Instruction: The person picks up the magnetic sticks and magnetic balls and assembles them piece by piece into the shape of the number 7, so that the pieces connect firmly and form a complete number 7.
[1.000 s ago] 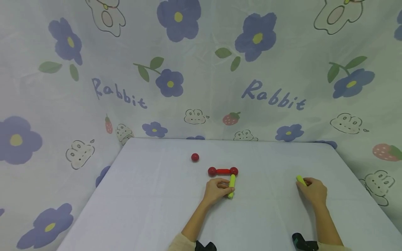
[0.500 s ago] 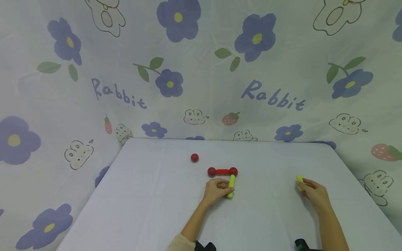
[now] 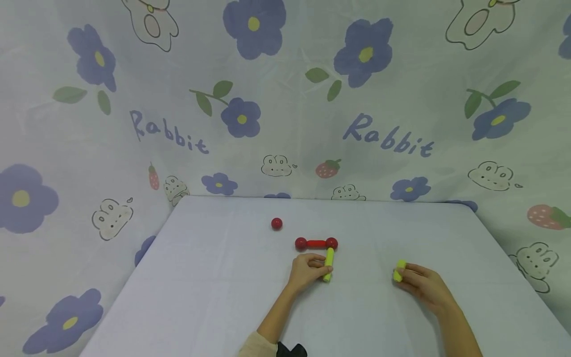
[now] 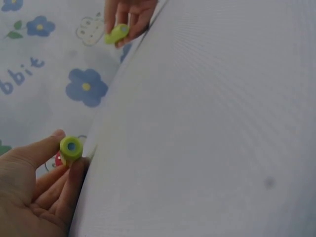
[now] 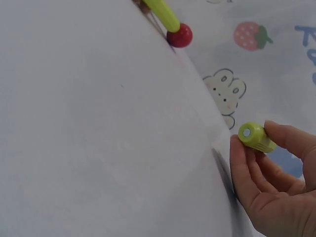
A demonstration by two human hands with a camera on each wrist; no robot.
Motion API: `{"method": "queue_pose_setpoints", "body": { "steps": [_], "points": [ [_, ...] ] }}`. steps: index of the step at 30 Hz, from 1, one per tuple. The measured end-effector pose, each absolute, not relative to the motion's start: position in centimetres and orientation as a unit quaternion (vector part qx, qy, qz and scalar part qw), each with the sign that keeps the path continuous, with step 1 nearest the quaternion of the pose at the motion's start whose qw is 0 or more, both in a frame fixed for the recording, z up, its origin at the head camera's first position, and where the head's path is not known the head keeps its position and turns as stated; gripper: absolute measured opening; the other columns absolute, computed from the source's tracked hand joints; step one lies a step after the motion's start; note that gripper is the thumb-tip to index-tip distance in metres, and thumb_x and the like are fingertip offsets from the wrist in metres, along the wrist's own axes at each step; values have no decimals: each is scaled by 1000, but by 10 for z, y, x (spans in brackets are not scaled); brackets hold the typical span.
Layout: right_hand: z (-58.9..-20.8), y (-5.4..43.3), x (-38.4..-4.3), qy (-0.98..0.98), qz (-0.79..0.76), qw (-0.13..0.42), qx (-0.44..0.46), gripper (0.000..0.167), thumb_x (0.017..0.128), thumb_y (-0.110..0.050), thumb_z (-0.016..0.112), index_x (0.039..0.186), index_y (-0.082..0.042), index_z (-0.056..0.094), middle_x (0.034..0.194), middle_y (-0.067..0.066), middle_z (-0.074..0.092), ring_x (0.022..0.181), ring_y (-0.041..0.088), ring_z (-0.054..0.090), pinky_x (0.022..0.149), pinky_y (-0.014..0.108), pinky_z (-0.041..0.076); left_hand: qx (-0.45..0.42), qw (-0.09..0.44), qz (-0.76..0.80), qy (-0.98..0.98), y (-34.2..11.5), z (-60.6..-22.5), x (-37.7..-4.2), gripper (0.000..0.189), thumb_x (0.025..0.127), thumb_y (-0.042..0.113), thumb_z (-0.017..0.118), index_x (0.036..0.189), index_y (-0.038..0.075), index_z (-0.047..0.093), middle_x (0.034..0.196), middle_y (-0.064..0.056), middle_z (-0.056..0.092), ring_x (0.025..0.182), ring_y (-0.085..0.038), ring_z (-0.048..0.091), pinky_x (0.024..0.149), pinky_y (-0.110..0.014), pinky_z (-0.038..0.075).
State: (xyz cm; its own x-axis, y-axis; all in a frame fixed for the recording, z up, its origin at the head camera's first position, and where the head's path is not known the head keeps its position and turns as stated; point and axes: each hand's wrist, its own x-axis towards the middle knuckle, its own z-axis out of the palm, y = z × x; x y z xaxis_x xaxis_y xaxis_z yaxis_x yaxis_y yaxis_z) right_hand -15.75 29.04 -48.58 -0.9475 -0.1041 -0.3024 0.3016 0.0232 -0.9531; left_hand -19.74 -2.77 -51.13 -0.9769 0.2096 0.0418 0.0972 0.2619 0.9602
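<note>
Near the table's middle my left hand (image 3: pixel 305 272) pinches a yellow-green magnetic rod (image 3: pixel 329 257) between thumb and fingers. The far end of that rod meets a red ball (image 3: pixel 331 243). A short red rod (image 3: pixel 316 244) joins this ball to a second red ball (image 3: pixel 301 243) on the left. Off to the right, my right hand (image 3: pixel 428 288) holds another yellow-green magnetic rod (image 5: pixel 258 138) in its fingertips, apart from the joined pieces. The right wrist view shows a small metallic disc in this rod's end.
Behind the joined pieces, a loose red ball (image 3: pixel 276 224) lies on the white table (image 3: pixel 223 297). A printed cloth (image 3: pixel 285 124) with flowers and rabbits hangs along the table's back edge and sides.
My right hand has carried its rod leftward, towards the left hand, and the rod has turned in the fingers. The left hand and the joined pieces stay where they were.
</note>
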Motion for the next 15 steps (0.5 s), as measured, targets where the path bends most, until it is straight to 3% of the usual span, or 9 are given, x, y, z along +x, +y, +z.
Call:
{"method": "queue_pose_setpoints", "body": {
  "steps": [15],
  "points": [
    [-493, 251, -150, 679, -711, 181, 39, 67, 93, -14, 57, 136, 22, 19, 114, 12, 58, 100, 14, 63, 90, 27, 49, 97, 44, 592, 799, -28, -510, -199, 30, 79, 17, 76, 100, -2, 69, 86, -13, 72, 77, -18, 69, 66, -24, 55]
  ]
}}
